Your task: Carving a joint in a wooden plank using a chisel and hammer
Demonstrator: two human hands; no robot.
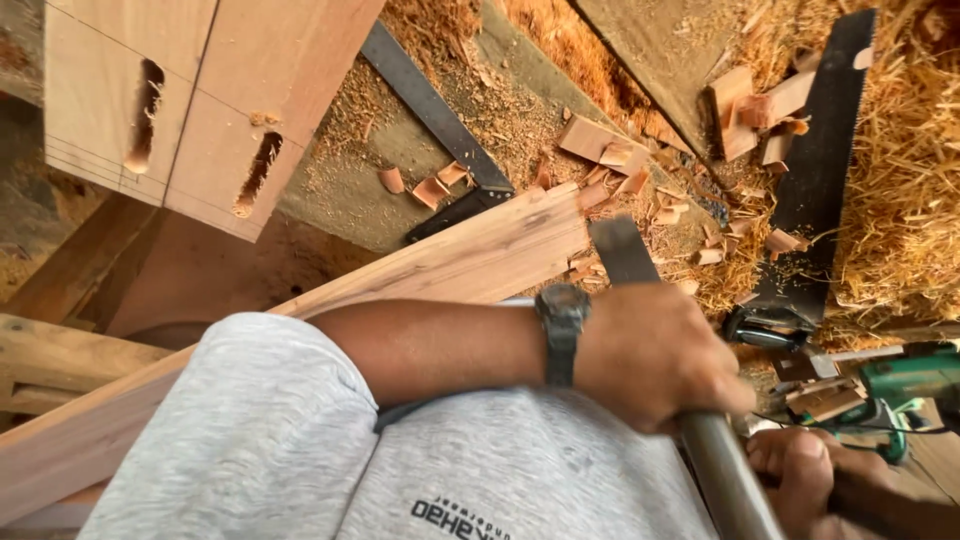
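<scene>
- Metal-handled tool (715, 460): grey shaft rising from the lower edge of the frame, its dark, blurred head (622, 250) reaching up over the end of the plank.
- Left hand (655, 355), wristwatch (562, 325) on the wrist: closed tight around the shaft, fingers wrapped fully, forearm stretched across a grey-clad knee (270, 430).
- Right hand: not identifiable in view; bare toes (795, 470) just beside the shaft at lower right.
- Long plank (470, 260): slanting from lower left to centre, cut end just under the tool head, upper edge bordering open, dusty floor.
- Steel square (440, 125): flat on the floor past the plank's end, corner nearly touching that end, long arm running up and left.
- Wood chips (600, 145): scattered thickly between the square and the saw, little bare ground there.
- Handsaw (815, 170): lying to the right, blade running to the top edge, toothed edge beside a heap of straw-like shavings (900, 180).
- Green power tool (900, 385): at the right edge, near the toes, cable trailing beside it.
- Pale board with two mortise slots (195, 110): upper left, well apart from the hand, pencil lines near its lower edge.
- Roomiest bare stretch: floor between the slotted board and the square.
</scene>
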